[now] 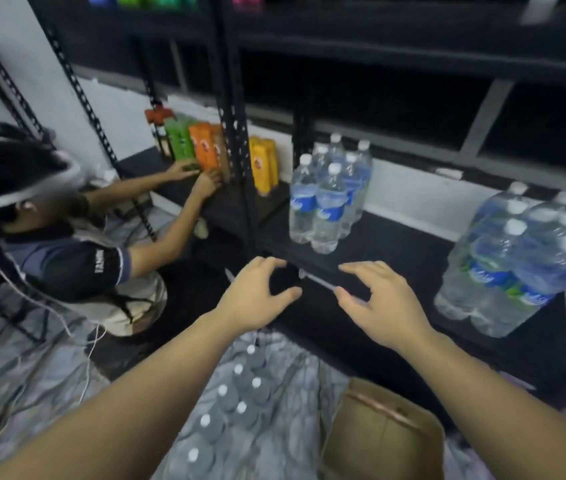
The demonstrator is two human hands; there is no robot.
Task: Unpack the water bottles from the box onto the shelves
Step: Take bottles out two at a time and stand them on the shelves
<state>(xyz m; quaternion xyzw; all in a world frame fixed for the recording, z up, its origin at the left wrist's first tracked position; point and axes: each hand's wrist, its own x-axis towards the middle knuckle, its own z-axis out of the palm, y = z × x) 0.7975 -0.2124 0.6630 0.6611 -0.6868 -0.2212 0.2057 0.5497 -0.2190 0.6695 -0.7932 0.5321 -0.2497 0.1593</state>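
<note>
Your left hand (pixel 257 292) and your right hand (pixel 378 299) are both empty, with fingers spread and a little bent, side by side in the air just in front of the black shelf (pixel 395 251). Some water bottles (pixel 330 199) stand on that shelf, and a wrapped pack of bottles (pixel 513 268) sits to the right. More bottles (pixel 236 400) lie on the floor beside the brown box (pixel 382 434).
</note>
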